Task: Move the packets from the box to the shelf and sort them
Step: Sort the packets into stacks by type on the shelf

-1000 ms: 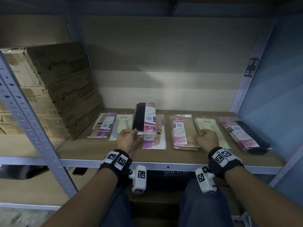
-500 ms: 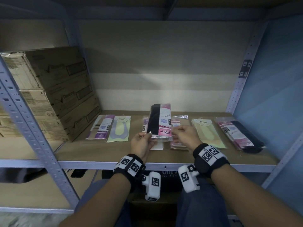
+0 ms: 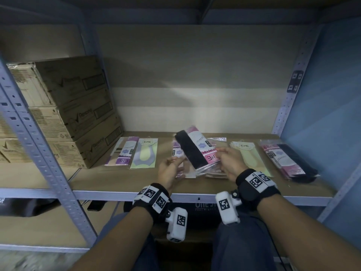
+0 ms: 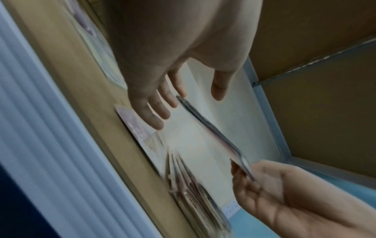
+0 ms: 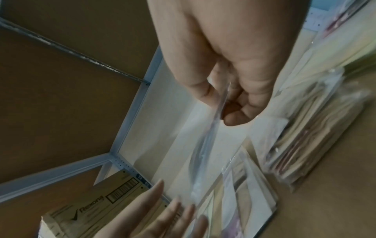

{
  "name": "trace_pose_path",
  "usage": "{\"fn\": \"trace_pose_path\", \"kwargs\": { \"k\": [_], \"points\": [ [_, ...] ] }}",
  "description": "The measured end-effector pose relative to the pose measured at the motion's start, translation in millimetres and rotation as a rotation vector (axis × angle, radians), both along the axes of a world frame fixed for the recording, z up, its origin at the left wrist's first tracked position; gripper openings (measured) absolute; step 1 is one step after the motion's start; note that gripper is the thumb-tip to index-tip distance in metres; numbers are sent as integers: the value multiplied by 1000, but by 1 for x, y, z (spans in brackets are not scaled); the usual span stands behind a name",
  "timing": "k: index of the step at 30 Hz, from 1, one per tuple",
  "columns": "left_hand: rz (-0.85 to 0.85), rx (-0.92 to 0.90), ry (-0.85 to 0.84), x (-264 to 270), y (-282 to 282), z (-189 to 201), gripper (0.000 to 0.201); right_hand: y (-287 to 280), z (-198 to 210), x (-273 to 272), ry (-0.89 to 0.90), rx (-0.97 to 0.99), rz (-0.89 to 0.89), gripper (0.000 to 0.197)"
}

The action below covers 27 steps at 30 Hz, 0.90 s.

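Note:
A black-and-pink packet (image 3: 195,149) hangs tilted just above the wooden shelf (image 3: 97,178), its lower right end pinched by my right hand (image 3: 221,154). The right wrist view shows thumb and fingers (image 5: 240,111) closed on the packet's thin edge (image 5: 205,145). My left hand (image 3: 174,164) is beside the packet's lower left end with straight, spread fingers (image 4: 154,111) and holds nothing. Sorted packets lie in a row: purple (image 3: 125,153), pale green (image 3: 145,153), a pink stack (image 3: 213,174) under the held one, yellow (image 3: 248,155), pink-and-black (image 3: 287,159).
Stacked cardboard boxes (image 3: 74,106) fill the shelf's left end. A perforated steel upright (image 3: 39,153) stands at the front left, another (image 3: 289,90) at the back right beside a blue wall. A dark box (image 3: 203,210) sits below the shelf edge between my knees.
The black-and-pink packet passed from my left hand to my right and tilted leftward. My left hand let go and opened; my right hand left the yellow stack and took hold.

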<state>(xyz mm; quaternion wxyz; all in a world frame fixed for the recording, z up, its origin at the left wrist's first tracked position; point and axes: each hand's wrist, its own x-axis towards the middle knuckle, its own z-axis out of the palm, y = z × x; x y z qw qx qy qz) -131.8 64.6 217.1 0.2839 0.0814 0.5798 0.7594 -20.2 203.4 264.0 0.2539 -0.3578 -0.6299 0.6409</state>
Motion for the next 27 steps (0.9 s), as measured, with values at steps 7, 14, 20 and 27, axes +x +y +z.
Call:
{"fn": "trace_pose_path", "kwargs": {
  "k": [7,14,20,27],
  "points": [
    [252,-419,673,-35,-15,15,28,14,17,18,-151,230,95,20],
    [-285,-548,847,-49,-34,36,36,12,34,32,-260,499,232,20],
    [-443,-498,644,-48,-38,32,8,21,33,33,-302,551,254,16],
    [-330,-368,432,-47,-38,25,12,15,40,36,-325,522,-23,61]
  ]
}}
